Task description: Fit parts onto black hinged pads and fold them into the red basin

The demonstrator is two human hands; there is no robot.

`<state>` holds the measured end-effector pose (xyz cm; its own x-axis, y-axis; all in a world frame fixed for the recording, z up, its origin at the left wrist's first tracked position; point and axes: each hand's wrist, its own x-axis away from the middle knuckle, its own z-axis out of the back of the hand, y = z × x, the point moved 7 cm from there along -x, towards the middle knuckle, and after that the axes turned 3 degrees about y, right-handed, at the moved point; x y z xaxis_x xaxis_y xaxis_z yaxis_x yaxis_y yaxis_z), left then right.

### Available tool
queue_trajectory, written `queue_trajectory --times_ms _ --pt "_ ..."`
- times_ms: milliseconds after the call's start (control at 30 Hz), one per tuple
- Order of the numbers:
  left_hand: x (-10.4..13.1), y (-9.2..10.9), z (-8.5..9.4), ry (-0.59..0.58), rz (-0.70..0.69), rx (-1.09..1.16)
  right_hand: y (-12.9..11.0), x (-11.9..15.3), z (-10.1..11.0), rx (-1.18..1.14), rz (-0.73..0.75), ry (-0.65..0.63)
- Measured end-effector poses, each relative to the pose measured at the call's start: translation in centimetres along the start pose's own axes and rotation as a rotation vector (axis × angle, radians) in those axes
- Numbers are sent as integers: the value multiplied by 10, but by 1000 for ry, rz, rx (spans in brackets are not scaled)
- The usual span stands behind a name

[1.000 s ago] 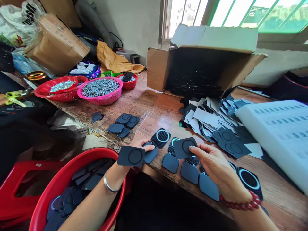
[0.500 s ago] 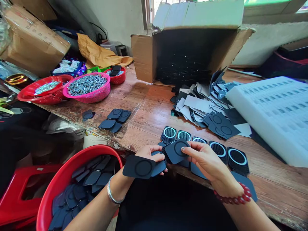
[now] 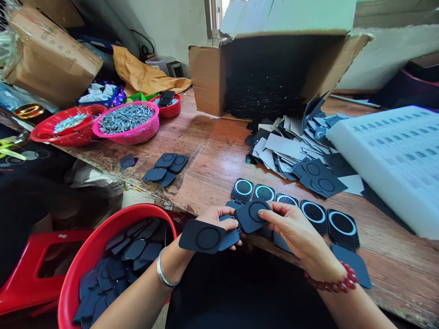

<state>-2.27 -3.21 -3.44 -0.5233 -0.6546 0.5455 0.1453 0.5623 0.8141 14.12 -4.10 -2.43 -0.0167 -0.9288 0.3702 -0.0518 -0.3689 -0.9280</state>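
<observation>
My left hand [image 3: 214, 217] is closed on a hinged dark device, whose lower panel [image 3: 229, 238] shows under the fingers. A dark sheet with a ring mark [image 3: 202, 236] lies over that wrist. My right hand [image 3: 291, 226] pinches the edge of a dark ringed piece [image 3: 253, 215], which sits over the device's other panel. Past my hands, several open devices with white rings [image 3: 343, 223] stand in a row along the table's front edge. Whether the ringed piece touches the panel all over cannot be made out.
A red tub [image 3: 65, 274] of dark devices is at lower left. Pink [image 3: 154, 130] and red baskets hold metal parts. Dark devices [image 3: 166, 169] lie on the table [image 3: 212, 169]. Behind are a cardboard box [image 3: 206, 77], loose sheets [image 3: 284, 144] and white foam [image 3: 387, 160].
The view has shifted slightly, so the table things sit a little lower or farther right. Both hands keep their grips, and the ringed piece lies flatter over the panel.
</observation>
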Motion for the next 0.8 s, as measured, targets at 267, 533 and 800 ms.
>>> queue_trajectory --times_ms 267,533,800 --pt "4 3 -4 34 78 40 0 1 1 32 -17 17" --pt "3 3 -5 25 79 71 -3 2 1 70 1 44" --pt "5 5 -5 63 104 53 -3 3 -1 89 3 16"
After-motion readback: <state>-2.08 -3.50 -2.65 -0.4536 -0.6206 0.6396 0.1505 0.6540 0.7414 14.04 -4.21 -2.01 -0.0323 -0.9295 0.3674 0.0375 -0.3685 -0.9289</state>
